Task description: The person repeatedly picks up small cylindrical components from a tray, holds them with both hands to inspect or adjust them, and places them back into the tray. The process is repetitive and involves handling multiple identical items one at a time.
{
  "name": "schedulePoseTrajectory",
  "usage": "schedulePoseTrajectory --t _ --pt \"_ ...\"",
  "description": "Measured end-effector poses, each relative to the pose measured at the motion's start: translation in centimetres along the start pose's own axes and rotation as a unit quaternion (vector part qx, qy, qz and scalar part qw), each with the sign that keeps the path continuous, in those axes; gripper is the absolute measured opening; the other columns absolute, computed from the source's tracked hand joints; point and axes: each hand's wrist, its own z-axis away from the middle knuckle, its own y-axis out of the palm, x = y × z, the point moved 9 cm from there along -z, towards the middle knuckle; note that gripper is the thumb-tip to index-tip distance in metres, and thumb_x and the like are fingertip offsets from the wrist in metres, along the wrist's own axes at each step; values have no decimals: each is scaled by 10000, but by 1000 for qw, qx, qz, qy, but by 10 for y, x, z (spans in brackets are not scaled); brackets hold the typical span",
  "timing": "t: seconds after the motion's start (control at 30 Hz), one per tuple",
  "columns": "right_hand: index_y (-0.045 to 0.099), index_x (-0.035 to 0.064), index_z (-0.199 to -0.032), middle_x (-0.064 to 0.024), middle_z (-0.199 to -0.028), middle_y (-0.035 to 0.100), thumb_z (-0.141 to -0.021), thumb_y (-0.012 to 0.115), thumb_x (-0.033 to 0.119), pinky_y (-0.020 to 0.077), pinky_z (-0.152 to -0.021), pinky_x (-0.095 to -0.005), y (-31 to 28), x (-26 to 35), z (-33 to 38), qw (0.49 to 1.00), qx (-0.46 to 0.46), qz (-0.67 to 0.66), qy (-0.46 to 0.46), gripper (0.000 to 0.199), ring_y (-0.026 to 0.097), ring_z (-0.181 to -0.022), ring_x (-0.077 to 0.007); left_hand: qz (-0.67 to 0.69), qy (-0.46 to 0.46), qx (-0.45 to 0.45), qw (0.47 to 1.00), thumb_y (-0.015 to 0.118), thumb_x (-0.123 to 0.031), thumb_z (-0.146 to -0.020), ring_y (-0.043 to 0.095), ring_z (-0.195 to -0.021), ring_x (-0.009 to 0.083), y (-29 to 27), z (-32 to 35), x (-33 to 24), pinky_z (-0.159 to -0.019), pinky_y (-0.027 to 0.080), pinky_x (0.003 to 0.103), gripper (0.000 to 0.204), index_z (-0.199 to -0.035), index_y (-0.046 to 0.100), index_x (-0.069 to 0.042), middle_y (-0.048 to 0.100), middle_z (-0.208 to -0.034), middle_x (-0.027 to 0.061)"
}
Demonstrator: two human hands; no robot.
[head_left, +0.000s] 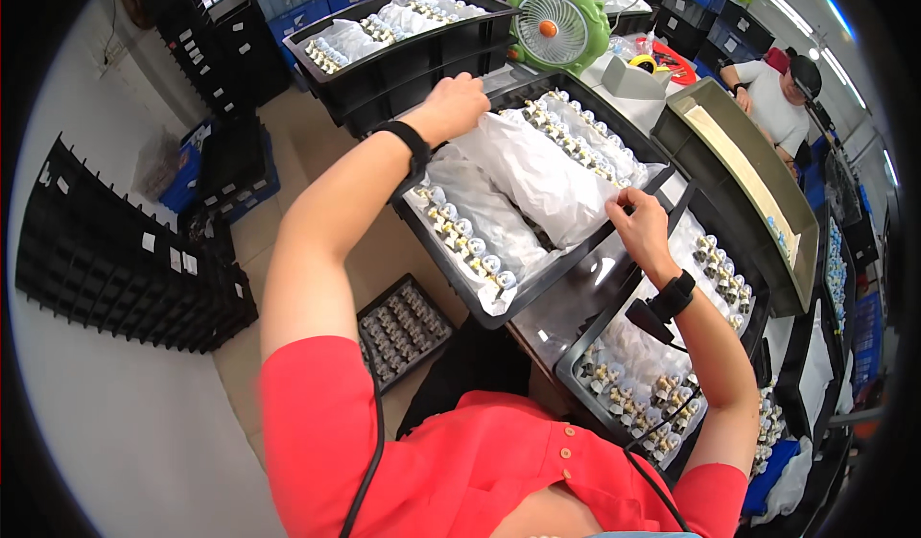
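A white tissue-like sheet [547, 181] spans the black crate [493, 315] in front of me. My left hand [455, 108] has its fingers closed on the sheet's far left end, by the crate's rim. At the sheet's right end, my right hand [640, 225] pinches a corner between thumb and fingers. Beneath and beside the sheet stand rows of small figurines [467, 240] with pale, yellow and dark parts. Crumpled white wrapping [477, 207] lies between the rows, and the sheet hides part of them.
A second crate [331, 87] of figurines stands at the far left, a third [585, 384] at my right. Behind are a green fan [558, 24] and an olive tray [806, 279]. Stacked black trays [106, 250] line the left wall. A co-worker [775, 106] sits at the far right.
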Motion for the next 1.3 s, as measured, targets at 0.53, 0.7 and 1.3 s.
schedulePoseTrajectory --t 0.53,0.7,1.3 --pt "589 86 -1094 -91 -1155 573 -843 615 167 306 -1010 -466 2 77 15 966 88 -32 -242 266 481 -1151 -292 253 -84 136 954 665 -329 -815 488 -1162 447 41 -19 -49 -965 424 480 725 -1416 305 -145 319 -1395 254" --pt "679 39 -824 -152 -865 655 -981 312 493 198 -997 -670 62 65 26 919 347 87 -162 605 603 -925 -358 187 -110 246 945 592 -562 -812 357 -1288 461 73 -13 -40 -1054 337 473 849 -1467 211 -180 165 -1494 258" --pt "670 116 -1064 -102 -1074 652 -929 474 408 242 -1004 -601 -15 2 5 969 222 63 -83 376 566 -1080 -273 229 -22 250 940 575 -739 -714 198 -1348 494 69 -9 -95 -1026 280 621 1039 -1488 171 -175 171 -1491 270"
